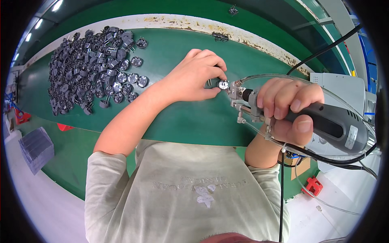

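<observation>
My left hand (pixel 198 77) reaches over the green table and pinches a small round plug part (pixel 223 84) between thumb and fingers. Its face looks bright, and metal pins show on the side toward my palm. My right hand (pixel 289 103) is wrapped around a grey and black powered screwdriver (pixel 332 123) with a metal tip assembly and clear tubing. The tip (pixel 232 89) meets or nearly touches the plug part; whether a screw sits between them cannot be made out. To the left lies a large heap of black round plug parts (pixel 91 67), several with pins sticking out.
A worn white ledge (pixel 178 21) curves along the far side of the green table (pixel 178 125). Near it lies a small dark piece (pixel 221 37). A light grey machine box (pixel 338 91) stands at right. Cables (pixel 281 194) hang beside my right arm. A red object (pixel 312 187) is lower right.
</observation>
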`<state>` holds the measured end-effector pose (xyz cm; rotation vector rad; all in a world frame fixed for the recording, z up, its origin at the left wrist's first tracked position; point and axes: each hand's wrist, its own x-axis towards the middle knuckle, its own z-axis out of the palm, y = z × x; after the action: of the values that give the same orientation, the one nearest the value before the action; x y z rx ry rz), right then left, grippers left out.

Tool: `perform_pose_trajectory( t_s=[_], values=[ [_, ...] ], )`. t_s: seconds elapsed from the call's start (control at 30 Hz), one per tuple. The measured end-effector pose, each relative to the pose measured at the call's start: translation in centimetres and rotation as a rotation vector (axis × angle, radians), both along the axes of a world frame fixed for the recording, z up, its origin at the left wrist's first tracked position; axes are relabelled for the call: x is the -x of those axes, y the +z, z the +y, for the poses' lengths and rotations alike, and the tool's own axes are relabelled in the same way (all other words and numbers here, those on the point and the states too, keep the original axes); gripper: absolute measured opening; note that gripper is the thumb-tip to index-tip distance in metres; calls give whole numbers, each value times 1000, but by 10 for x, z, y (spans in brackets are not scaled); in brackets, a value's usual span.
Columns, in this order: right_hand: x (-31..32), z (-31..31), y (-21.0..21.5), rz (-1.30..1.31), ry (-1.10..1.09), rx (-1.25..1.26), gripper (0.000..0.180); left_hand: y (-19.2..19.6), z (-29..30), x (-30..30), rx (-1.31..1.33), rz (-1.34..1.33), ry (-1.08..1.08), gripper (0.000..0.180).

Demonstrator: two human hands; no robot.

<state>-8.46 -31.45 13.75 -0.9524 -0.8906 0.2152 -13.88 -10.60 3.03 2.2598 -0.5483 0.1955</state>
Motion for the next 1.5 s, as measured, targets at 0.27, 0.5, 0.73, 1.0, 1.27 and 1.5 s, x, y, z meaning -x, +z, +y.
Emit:
perform_pose_trajectory(
  t_s=[0.27, 0.5, 0.73, 1.0, 1.27, 1.5],
  values=[
    [-4, -3, -3, -119, 23, 87, 29, 0, 0, 0, 2, 10, -4, 25],
    [-5, -2, -2, -138, 33, 79, 31, 0, 1, 0, 16, -4, -5, 25],
    [1, 3, -2, -27, -6, 46, 38, -1, 1, 0, 6, -36, -16, 25],
    [0, -2, 0, -93, 11, 41, 37, 0, -2, 1, 75, -64, 14, 27],
    [2, -9, 13, -217, -27, 57, 34, 1, -3, -4, 58, -221, -59, 14],
    [0, -8, 9, -218, -5, 38, 35, 0, 0, -1, 54, -202, -44, 7]
  ],
)
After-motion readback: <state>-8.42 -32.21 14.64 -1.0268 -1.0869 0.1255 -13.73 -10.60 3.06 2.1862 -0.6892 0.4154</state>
